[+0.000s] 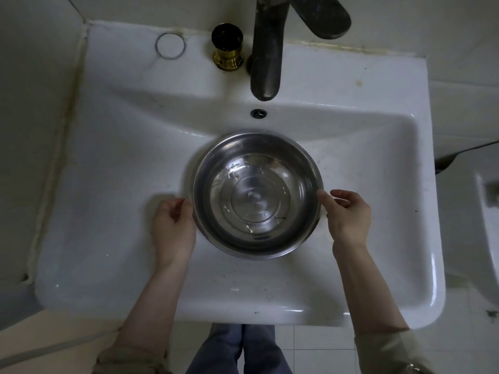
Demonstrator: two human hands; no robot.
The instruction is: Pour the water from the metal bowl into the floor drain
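A round metal bowl (256, 195) sits in the basin of a white sink (113, 163), below the tap, with shallow clear water in its bottom. My left hand (174, 225) rests at the bowl's left edge, its curled fingers touching the rim. My right hand (348, 214) is at the bowl's right edge with the thumb pressed on the rim. The bowl stands level. No floor drain is in view.
A dark tap (266, 49) reaches over the basin behind the bowl, with a brass-footed cup (227, 47) to its left and the overflow hole (258, 113) below. Tiled walls close in on the left and behind. Pale floor tiles (318, 346) and my legs show below the sink's front edge.
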